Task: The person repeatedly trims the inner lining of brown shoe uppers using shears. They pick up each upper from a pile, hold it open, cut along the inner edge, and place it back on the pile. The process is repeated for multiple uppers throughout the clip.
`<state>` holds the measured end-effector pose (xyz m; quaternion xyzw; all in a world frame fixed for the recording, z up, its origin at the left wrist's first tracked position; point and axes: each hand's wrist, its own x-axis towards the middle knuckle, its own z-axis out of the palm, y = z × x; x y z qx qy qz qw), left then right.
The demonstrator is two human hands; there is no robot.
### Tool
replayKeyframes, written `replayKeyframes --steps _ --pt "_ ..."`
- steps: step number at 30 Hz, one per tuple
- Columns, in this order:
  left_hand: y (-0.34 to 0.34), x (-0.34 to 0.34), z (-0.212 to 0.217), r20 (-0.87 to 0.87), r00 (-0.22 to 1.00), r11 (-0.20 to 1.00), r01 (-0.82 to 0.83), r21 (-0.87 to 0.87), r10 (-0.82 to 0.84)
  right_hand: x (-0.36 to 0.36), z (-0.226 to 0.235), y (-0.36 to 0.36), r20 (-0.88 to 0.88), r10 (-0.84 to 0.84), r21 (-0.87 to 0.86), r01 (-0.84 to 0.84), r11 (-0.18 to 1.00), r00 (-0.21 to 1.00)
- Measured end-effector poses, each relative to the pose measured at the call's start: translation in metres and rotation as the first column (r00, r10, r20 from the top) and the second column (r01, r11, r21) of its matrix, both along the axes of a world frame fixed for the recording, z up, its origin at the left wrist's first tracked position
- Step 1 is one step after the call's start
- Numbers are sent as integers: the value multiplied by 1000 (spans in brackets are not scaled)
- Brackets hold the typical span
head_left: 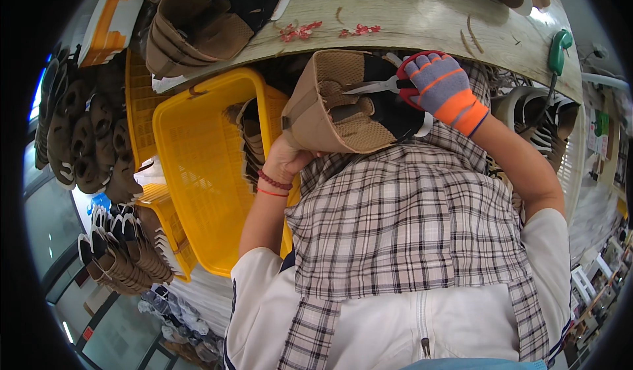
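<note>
A tan and black shoe upper (pixel 306 109) is held above my lap, its opening facing up. My bare left hand (pixel 290 159) grips its tan side from below; part of the fingers is hidden beneath it. Around the wrist are a beaded bracelet and a thin red band. My right hand (pixel 445 90), in a grey and orange striped glove, is closed on the red handles of a pair of scissors (pixel 377 87). The pointed blades reach into the upper's opening, over its tan mesh and black lining. Whether they touch a thread cannot be made out.
A wood-grain table (pixel 395 14) runs along the far side, with red scraps (pixel 300 31) and more stacked uppers (pixel 191 33) on it. A yellow basket (pixel 173 172) stands at my left, uppers inside. A green-handled tool (pixel 560 43) sits at the table's right end.
</note>
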<state>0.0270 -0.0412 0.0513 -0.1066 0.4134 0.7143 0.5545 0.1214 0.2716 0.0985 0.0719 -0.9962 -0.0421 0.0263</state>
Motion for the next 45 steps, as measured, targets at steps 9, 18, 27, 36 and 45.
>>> replayKeyframes --steps 9,18,27,36,45 --pt "3 0 2 87 996 999 -36 9 35 -6 6 -9 -9 48 200 -45 979 999" --pt "-1 -4 3 49 999 1000 8 9 -9 4 26 -17 550 -265 -277 473 837 792" --pt "-22 -23 -15 -82 994 983 82 162 -69 16 20 -16 433 -301 -414 484 771 850" --pt "-6 -19 3 -293 951 993 113 19 -102 32 24 -19 542 63 -308 128 943 838" --pt "5 -13 14 -335 941 997 28 -70 -50 20 27 -27 681 50 -217 136 967 730"
